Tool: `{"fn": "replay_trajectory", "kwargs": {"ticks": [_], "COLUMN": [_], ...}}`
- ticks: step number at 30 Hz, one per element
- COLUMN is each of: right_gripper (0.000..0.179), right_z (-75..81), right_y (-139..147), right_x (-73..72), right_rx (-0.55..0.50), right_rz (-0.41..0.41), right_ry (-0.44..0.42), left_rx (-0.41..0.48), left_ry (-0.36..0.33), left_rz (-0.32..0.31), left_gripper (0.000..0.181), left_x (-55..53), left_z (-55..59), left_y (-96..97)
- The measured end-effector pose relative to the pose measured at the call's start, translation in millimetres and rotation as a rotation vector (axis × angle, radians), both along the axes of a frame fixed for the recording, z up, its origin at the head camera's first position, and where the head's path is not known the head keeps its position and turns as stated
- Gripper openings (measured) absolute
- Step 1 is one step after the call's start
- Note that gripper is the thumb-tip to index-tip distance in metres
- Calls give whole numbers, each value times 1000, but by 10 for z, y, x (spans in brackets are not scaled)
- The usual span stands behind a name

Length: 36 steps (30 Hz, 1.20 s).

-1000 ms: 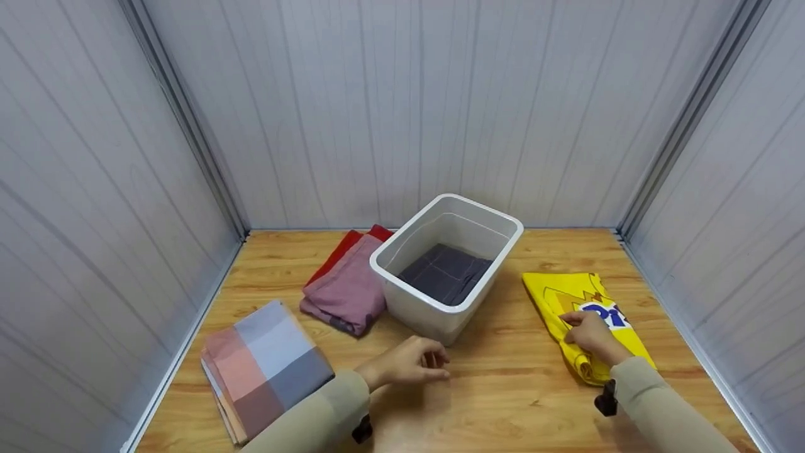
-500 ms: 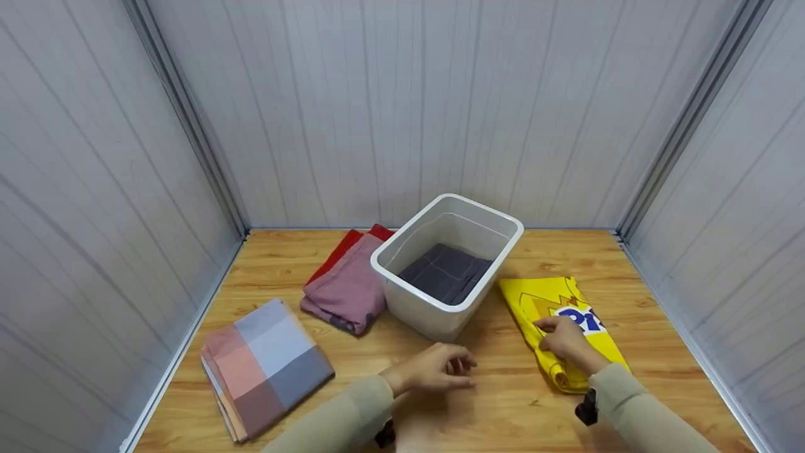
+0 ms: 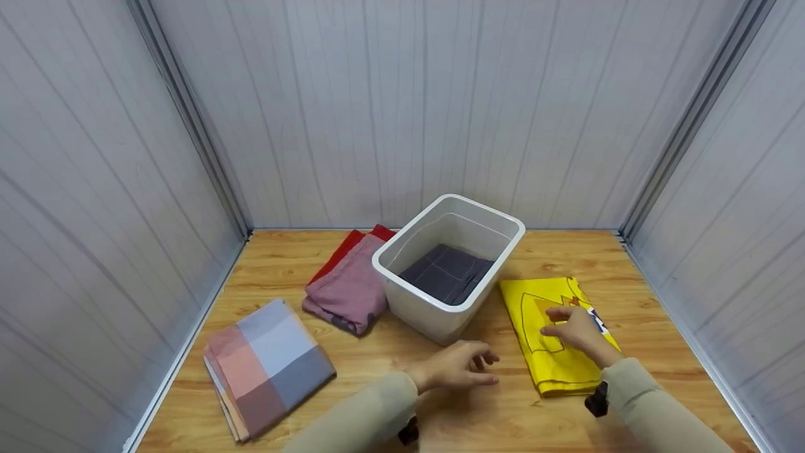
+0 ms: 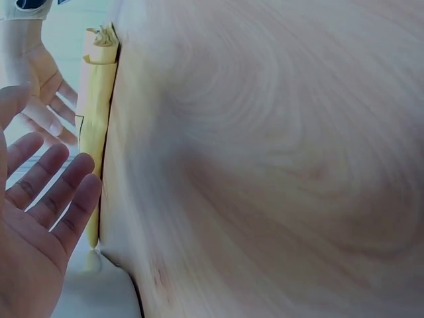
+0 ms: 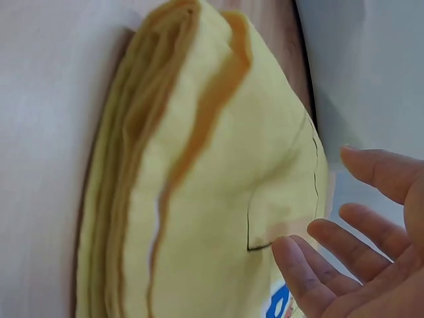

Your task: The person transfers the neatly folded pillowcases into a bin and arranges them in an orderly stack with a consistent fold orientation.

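A folded yellow cloth (image 3: 544, 358) with dark outlines and a blue-and-white print lies on the right of the table. My right hand (image 3: 578, 332) is just over it, fingers apart and pinching nothing; the right wrist view shows the stacked layers of the cloth (image 5: 218, 172) beside the spread fingers. Between the cloth and the bin's front corner, my left hand (image 3: 456, 366) hovers above the table with loosely bent fingers, holding nothing. The white bin (image 3: 418, 311) contains a folded dark grey cloth (image 3: 446, 274) with thin pale lines.
Left of the bin lies a folded pink cloth (image 3: 346, 296) over a red one (image 3: 339, 257). Farther left is a folded checked cloth (image 3: 270, 371) in pink, blue and grey. Pale panel walls (image 3: 390, 113) enclose the wooden table (image 3: 490, 421) at the back and both sides.
The yellow cloth has slid left towards the bin with my right hand, which has then let go. Its bunched near edge now lies flat. My left hand has moved right.
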State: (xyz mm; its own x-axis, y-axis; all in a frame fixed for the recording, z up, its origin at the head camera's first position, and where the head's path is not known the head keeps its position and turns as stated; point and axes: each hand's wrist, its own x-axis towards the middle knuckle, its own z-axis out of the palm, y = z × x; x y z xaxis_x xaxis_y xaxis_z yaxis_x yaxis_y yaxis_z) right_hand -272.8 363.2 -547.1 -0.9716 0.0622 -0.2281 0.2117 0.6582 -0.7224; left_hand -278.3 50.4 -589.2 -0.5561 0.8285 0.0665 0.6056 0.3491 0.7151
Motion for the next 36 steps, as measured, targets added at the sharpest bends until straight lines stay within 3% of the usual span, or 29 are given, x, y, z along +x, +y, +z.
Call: {"fn": "replay_trajectory", "kwargs": {"ticks": [5,9,16,29,36], "right_gripper": [62,67,69,82,88], "right_z": [32,29,-15,-165,-253], "right_y": [159,290,489,794,852], "right_x": [-17,-26,-68,-64,-54], "right_rx": [32,30,49,8,-10], "right_rz": [-19,-44,-110,-229,-244], "right_ry": [54,43,40,-52,-119], "left_rx": [4,10,19,16,20], "left_ry": [8,0,-69,-162,-210], "left_rz": [19,49,129,266,327], "left_gripper": [43,44,52,68,70], "left_x": [-8,-23,-44,-42,-42], "left_z": [-38,-71,-131,-158,-157], "left_y": [114,215,413,735,815]}}
